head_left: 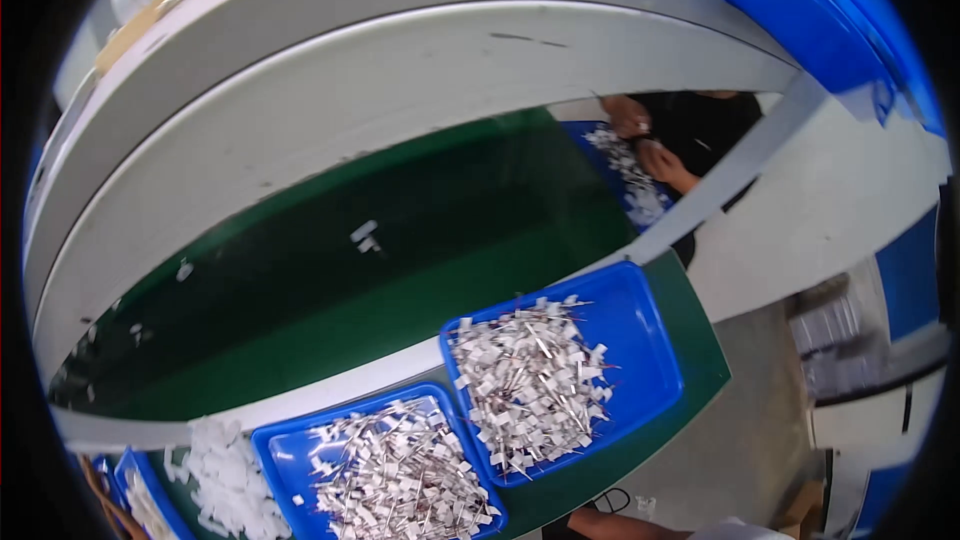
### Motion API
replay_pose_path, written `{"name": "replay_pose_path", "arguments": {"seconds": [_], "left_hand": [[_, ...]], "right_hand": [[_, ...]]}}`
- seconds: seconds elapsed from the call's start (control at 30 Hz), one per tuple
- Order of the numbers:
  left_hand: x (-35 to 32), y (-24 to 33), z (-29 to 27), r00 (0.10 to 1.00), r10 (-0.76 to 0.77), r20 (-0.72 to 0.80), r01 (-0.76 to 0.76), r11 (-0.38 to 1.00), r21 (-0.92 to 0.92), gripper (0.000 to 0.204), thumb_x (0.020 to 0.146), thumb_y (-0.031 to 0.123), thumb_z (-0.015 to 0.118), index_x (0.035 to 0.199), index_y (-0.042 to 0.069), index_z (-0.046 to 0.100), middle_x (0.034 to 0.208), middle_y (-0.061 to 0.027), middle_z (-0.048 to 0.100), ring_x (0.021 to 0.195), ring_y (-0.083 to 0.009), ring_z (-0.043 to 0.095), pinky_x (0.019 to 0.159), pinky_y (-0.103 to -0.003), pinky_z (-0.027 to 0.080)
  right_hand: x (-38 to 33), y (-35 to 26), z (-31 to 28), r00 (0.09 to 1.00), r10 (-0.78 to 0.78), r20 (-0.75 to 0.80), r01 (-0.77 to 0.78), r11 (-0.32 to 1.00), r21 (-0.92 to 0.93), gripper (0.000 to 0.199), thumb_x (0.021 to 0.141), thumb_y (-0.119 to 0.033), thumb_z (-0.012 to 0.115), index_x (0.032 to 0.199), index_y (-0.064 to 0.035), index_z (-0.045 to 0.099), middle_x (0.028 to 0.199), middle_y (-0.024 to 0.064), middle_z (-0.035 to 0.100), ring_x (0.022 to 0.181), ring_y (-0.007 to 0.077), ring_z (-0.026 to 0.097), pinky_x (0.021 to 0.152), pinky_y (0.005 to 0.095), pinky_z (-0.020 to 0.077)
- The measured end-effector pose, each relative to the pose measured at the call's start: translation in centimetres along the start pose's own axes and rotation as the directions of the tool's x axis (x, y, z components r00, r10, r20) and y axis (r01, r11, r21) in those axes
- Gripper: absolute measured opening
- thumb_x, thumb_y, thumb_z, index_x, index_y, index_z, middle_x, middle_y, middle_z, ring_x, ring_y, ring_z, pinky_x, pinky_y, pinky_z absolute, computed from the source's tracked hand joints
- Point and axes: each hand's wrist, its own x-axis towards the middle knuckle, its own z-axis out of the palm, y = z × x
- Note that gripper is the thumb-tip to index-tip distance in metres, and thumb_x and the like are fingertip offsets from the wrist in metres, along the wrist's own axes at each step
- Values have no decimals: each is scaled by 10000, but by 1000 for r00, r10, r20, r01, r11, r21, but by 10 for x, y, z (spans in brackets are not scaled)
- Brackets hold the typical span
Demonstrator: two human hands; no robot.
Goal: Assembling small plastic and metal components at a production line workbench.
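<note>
Neither of my hands shows in the head view. Closest to the lower edge is a blue tray [285, 460] heaped with small white-tipped parts that have thin metallic stems or leads [400, 475]. A second blue tray [640, 340], to its right, holds a similar heap [530, 380] on its left side, its right side bare. Left of both lies a loose pile of white translucent pieces [230, 480]. At the bottom, a bare forearm [625, 526] runs from a white sleeve [745, 530]; whose it is I cannot tell, and its hand is not visible.
A green conveyor belt [330, 290] between pale rails carries a few small white pieces [367, 237]. Beyond it, a person in black [705, 130] has both hands [640, 135] over another blue tray of white parts. Clear plastic packs [830, 325] stand at the right.
</note>
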Motion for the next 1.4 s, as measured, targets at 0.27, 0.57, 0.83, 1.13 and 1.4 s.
{"name": "replay_pose_path", "arguments": {"seconds": [0.27,0.57,0.83,1.13,1.4], "left_hand": [[-58,9,23,888,456,56,-459,874,159,481,899,341,715,1322,133,624,1353,-245,604,1239,-462,571,1039,-523,466],[3,9,59,571,814,-104,-683,542,490,468,910,340,706,1316,120,627,1349,-246,606,1227,-462,581,1032,-518,474],[-32,69,47,392,920,2,-790,336,514,462,930,332,689,1310,78,621,1332,-253,612,1192,-460,605,1009,-508,493],[-146,112,-63,369,917,148,-924,346,160,452,941,190,695,1317,-34,583,1173,-211,689,930,-361,723,805,-434,593],[-218,95,-161,502,865,10,-864,502,-44,519,983,272,655,1416,9,548,1377,-228,604,1241,-408,591,1026,-438,503]], "right_hand": [[-14,-133,-95,994,104,12,-103,991,-83,387,957,-214,636,1281,-2,638,1191,211,674,1069,339,623,954,446,505],[-2,-90,-66,990,-102,98,127,943,-308,373,970,-218,624,1274,-2,640,1169,218,674,1050,341,623,946,444,507],[-135,-157,-116,938,-137,318,198,966,-165,407,1040,-359,618,1270,-29,678,1166,148,743,1101,294,695,972,374,529],[-122,-186,-214,221,-724,-654,-182,628,-757,275,859,-189,785,1089,-47,736,964,93,713,807,277,711,669,368,569],[-95,-166,-236,150,-848,-509,-159,487,-859,211,812,-193,809,944,-47,733,953,81,686,822,297,692,686,403,553]]}}
